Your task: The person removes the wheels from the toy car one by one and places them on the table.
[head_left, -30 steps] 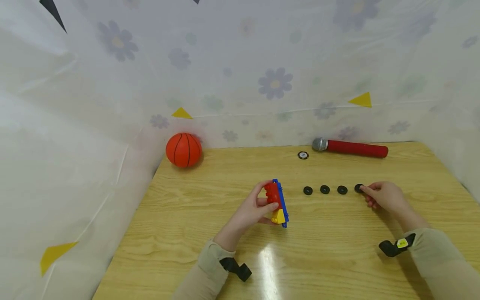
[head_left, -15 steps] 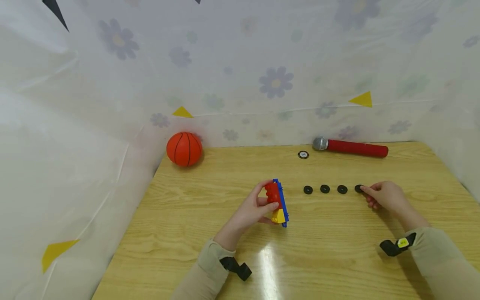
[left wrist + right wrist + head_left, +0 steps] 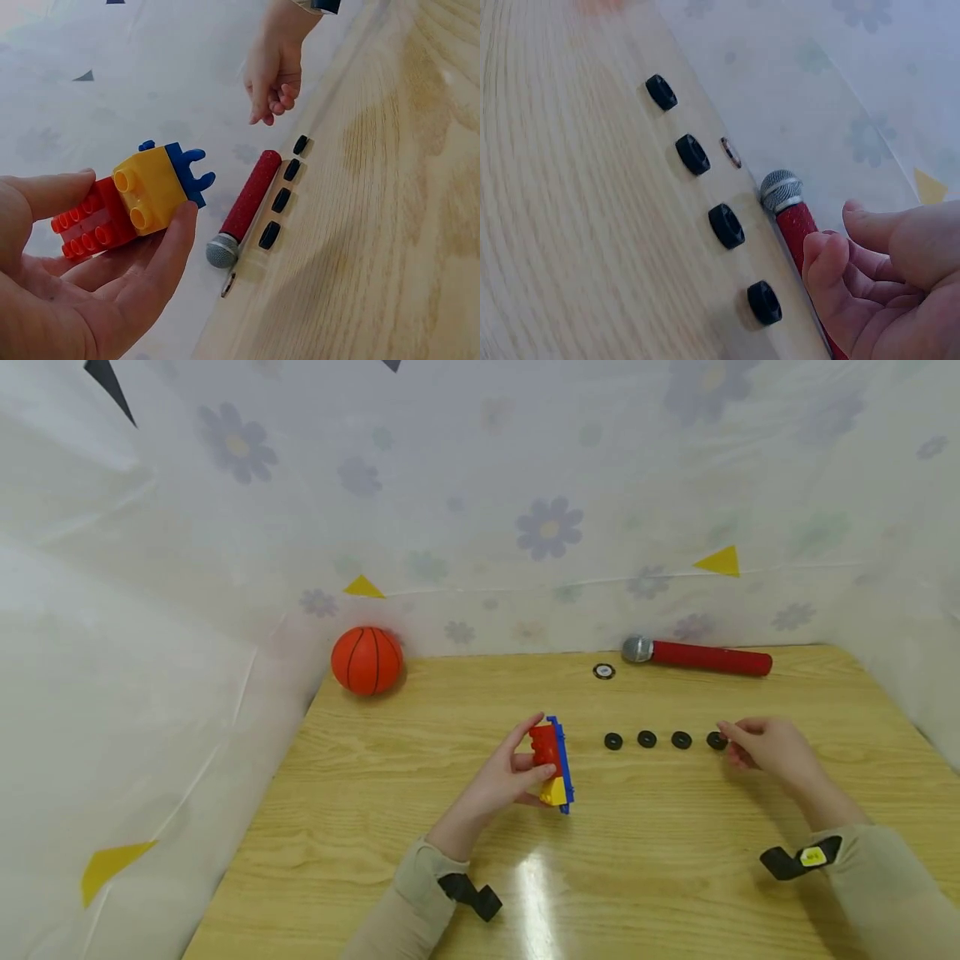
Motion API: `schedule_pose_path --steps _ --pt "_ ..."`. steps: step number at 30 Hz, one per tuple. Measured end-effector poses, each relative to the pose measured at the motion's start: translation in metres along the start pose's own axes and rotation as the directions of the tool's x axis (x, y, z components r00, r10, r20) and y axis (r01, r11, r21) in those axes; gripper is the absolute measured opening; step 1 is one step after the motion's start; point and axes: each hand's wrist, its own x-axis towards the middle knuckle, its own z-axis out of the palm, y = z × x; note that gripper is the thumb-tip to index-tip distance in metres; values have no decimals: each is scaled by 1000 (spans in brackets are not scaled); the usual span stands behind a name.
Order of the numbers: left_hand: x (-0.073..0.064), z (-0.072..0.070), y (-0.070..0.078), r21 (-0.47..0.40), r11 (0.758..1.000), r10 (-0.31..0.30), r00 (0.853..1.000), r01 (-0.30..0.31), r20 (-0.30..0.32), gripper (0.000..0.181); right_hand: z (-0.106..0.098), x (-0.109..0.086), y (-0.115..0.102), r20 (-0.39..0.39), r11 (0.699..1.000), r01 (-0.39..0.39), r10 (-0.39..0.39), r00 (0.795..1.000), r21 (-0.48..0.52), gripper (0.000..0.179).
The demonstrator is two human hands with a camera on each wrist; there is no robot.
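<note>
My left hand [image 3: 498, 783] grips a toy brick car [image 3: 547, 753] made of red and yellow bricks on a blue base, thumb on one side and fingers round the other. In the left wrist view the car's yellow brick [image 3: 161, 191] and blue base end [image 3: 187, 174] face the camera, with red studs behind. Over the right end of a row of several small black toy wheels, my right hand [image 3: 776, 758] hovers with loosely curled fingers and holds nothing. Just below its fingertips, the end wheel [image 3: 764, 303] lies on the table, apart from the hand in the right wrist view.
A red-handled microphone [image 3: 708, 658] lies along the back of the wooden table [image 3: 420, 877]. Left of its head is a round black-and-white chip [image 3: 603, 671]. An orange toy basketball [image 3: 367, 661] sits at the back left corner, near the floral curtain [image 3: 480, 510].
My right hand has let go of the end wheel and lifted slightly off it; the wheel stays in the row. The left hand keeps its hold on the brick car almost unmoved.
</note>
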Motion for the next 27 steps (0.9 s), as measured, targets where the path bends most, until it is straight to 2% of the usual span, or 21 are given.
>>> schedule_pose_path --steps 4,10,14,20,27 --pt "0 -1 0 26 999 -19 1000 20 -19 74 4 -5 -18 -3 995 52 -52 999 79 57" --pt "-2 -1 2 28 999 -27 999 27 -21 74 10 -13 -47 -10 982 140 -140 990 130 52" --pt "-3 0 3 35 999 -35 999 37 -39 70 14 -19 -62 -47 968 198 -193 980 154 46" --pt "-2 1 5 63 997 -43 997 48 -71 59 23 -26 -77 -91 954 259 -247 965 151 41" --pt "-1 0 6 80 996 -43 996 49 -81 54 35 -31 -87 -78 920 354 -346 935 165 32"
